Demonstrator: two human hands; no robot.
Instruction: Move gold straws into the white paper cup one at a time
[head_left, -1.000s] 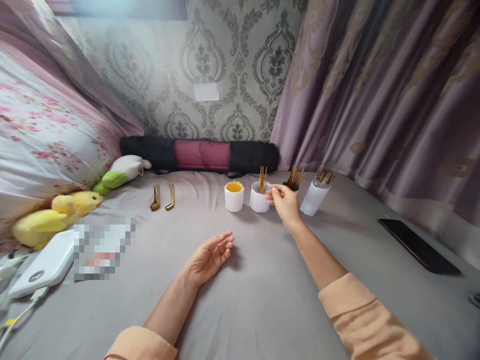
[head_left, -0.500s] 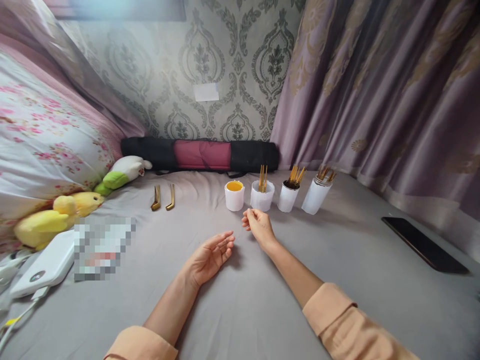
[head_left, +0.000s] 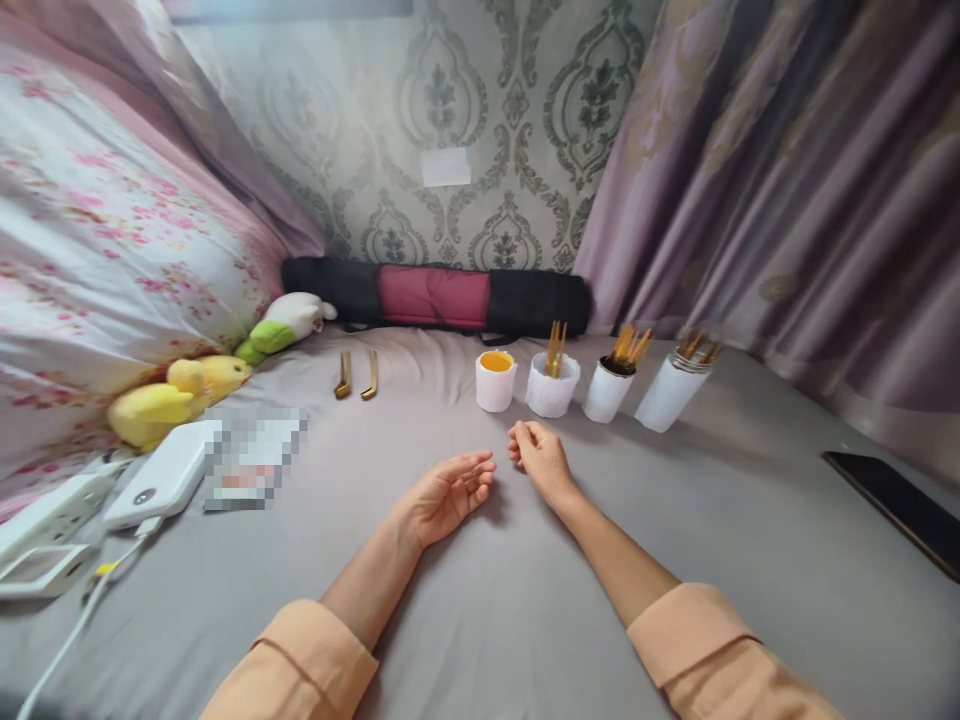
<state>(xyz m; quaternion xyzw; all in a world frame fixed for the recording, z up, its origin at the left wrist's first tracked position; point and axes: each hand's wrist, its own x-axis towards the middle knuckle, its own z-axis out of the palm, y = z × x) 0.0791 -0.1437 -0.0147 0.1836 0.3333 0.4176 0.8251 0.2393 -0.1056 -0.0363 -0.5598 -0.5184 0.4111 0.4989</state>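
The right hand point(head_left: 541, 462) has drawn back close to the left hand point(head_left: 450, 497).
Left fingers loosely spread, empty; right fingers curled together, nothing visible in them. Beyond, the wide white cup point(head_left: 553, 395), beside the right hand a second ago, holds upright golden sticks point(head_left: 555, 352), between a yellow-topped cup point(head_left: 495, 389) and a narrow cup point(head_left: 607, 393).

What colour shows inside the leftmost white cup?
Yellow-orange shows inside the leftmost white cup, seen best in the head view.
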